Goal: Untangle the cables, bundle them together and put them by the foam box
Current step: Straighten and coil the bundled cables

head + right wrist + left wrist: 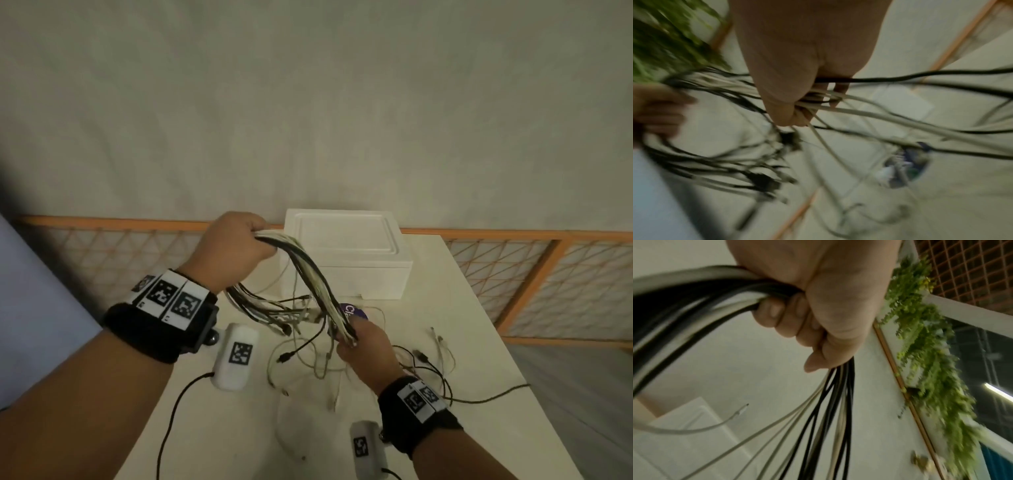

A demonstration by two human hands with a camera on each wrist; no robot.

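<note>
A thick bunch of black and white cables (313, 277) stretches between my two hands above the table. My left hand (236, 245) is raised in front of the white foam box (346, 253) and grips the bunch in a fist; the left wrist view shows its fingers (777, 311) curled round the cables (694, 292). Lower and to the right, my right hand (364, 346) grips the same cables (818, 100) further along. Loose ends with plugs (287, 329) hang down and trail on the table. The right wrist view is blurred.
The white table (479, 325) carries loose cable ends (438, 346) on its right side and a purple round label (352, 311) in front of the box. An orange lattice fence (534, 270) runs behind the table. Green foliage (925, 337) hangs nearby.
</note>
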